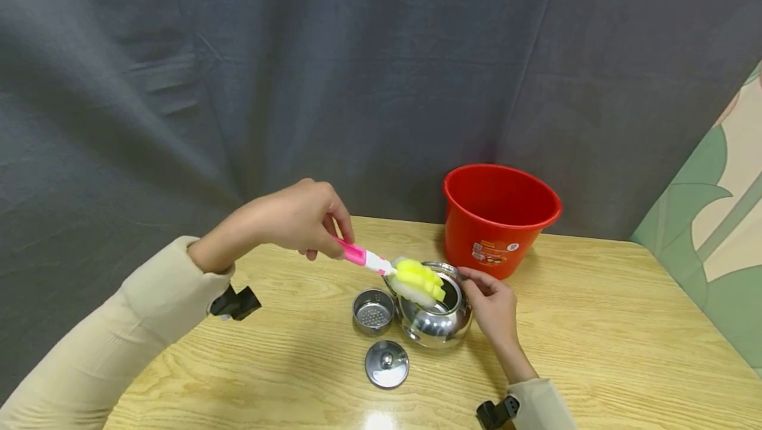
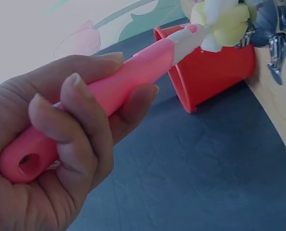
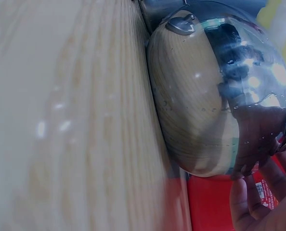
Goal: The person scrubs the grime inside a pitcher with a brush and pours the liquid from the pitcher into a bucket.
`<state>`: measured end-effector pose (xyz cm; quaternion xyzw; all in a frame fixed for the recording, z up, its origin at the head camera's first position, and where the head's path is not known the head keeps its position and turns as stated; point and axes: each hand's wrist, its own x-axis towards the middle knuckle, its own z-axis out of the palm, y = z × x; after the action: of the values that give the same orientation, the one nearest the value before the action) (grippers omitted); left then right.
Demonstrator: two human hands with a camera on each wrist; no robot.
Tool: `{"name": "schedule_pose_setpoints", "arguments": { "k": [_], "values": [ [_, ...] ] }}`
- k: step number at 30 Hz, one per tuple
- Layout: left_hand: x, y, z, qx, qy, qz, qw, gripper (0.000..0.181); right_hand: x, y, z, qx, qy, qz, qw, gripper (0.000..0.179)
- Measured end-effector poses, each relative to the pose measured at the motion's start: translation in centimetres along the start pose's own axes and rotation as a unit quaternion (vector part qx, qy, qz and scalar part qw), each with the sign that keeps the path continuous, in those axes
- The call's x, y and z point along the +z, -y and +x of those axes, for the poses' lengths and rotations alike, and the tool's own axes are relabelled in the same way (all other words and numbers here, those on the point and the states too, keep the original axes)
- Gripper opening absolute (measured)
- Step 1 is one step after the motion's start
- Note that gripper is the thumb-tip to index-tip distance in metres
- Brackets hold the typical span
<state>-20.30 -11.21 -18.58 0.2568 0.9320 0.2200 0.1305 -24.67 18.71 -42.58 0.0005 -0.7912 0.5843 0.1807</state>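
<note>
Seeing a big dark grey curtain [image 1: 357,86] hanging behind the far edge of the light wooden table [image 1: 595,324]. Past the table's right edge, seeing a wall picture [image 1: 690,231] with green leaves. Finding a red bucket [image 1: 482,231] standing up close to the far edge, on the way to the far right corner, with a label [image 1: 495,255] on its front. Just in front of the bucket, seeing a round, shiny teapot [image 1: 437,334] sitting on the table with its mouth uncovered. Seeing a brush [image 1: 378,263] sloping down to the teapot, with a pink handle [image 2: 138,67] and a yellow and white sponge head [image 1: 417,278] over the mouth; not being able to tell how far inside. Holding the pink handle with the left hand [image 1: 309,218], thumb and fingers curling snugly round it. Holding the teapot near its rim with the right hand [image 1: 493,304], on the side toward the table's right edge, fingers bending a little. Just beside the teapot, toward the table's left edge, seeing a small metal cup [image 1: 374,314] with little holes in its bottom. Farther from the far edge, seeing a round metal lid [image 1: 387,365] lying flat, knob up.
</note>
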Motion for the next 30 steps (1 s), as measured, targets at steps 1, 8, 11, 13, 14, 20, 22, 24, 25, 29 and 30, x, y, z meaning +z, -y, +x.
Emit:
{"name": "schedule_pose_setpoints", "arguments": {
  "k": [1, 8, 11, 13, 14, 20, 22, 24, 25, 29, 30],
  "values": [
    [0.2, 0.4, -0.2, 0.001, -0.005, -0.008, 1.0, 0.013, 0.0, 0.0, 0.0, -0.001, 0.0, 0.0, 1.0, 0.02],
    [1.5, 2.7, -1.3, -0.016, -0.026, -0.058, 0.9979, 0.014, 0.0, -0.1, 0.0, -0.003, -0.008, -0.002, 1.0, 0.02],
    [2.0, 3.5, -1.5, -0.013, -0.036, -0.073, 0.9966, 0.014, 0.0, -0.1, 0.0, -0.003, -0.008, 0.001, 1.0, 0.02],
    [2.4, 4.0, -1.7, -0.008, -0.045, -0.078, 0.9959, 0.014, 0.0, 0.0, -0.1, -0.002, -0.009, 0.003, 1.0, 0.02],
    [2.6, 4.2, -1.7, -0.006, -0.049, -0.078, 0.9957, 0.013, 0.0, 0.0, -0.1, -0.001, -0.009, 0.004, 1.0, 0.02],
    [3.8, 5.8, -2.2, -0.008, -0.066, -0.101, 0.9926, 0.014, 0.0, 0.0, 0.0, 0.001, -0.01, 0.005, 0.9999, 0.021],
    [4.2, 6.2, -2.4, -0.013, -0.072, -0.116, 0.9906, 0.014, 0.0, 0.1, 0.0, 0.0, -0.01, 0.006, 0.9999, 0.021],
    [4.5, 6.6, -2.6, -0.015, -0.076, -0.131, 0.9884, 0.015, 0.0, 0.1, 0.0, -0.001, -0.011, 0.007, 0.9999, 0.021],
    [4.8, 6.8, -2.7, -0.017, -0.077, -0.138, 0.9873, 0.015, 0.0, 0.0, 0.0, -0.002, -0.01, 0.007, 0.9999, 0.021],
    [5.8, 7.5, -3.4, -0.027, -0.083, -0.17, 0.9815, 0.016, 0.1, -0.1, 0.0, -0.003, -0.009, 0.01, 0.9999, 0.02],
    [6.1, 7.6, -3.5, -0.033, -0.086, -0.179, 0.9795, 0.017, 0.1, -0.2, 0.0, -0.002, -0.009, 0.012, 0.9999, 0.02]
  ]
}}
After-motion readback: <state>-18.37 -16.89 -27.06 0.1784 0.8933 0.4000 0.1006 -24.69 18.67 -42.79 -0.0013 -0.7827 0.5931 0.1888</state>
